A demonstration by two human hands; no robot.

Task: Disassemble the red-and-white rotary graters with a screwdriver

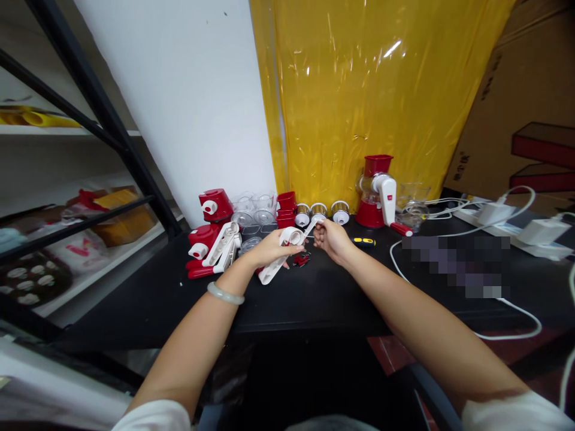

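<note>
My left hand, with a pale bangle on its wrist, is closed around a white plastic crank handle with a round collar at its upper end. My right hand pinches a thin white strip-like piece at the collar's right side; whether the two touch, I cannot tell. Small red parts lie on the black table just below, between the hands. Several metal grater drums stand behind my right hand. A yellow-and-black screwdriver handle lies to its right.
Red grater bodies and white cranks with red grips lie at left. Clear cups and red hoppers stand at the back. An assembled rotary grater stands right of centre. White cables and a power strip occupy the right.
</note>
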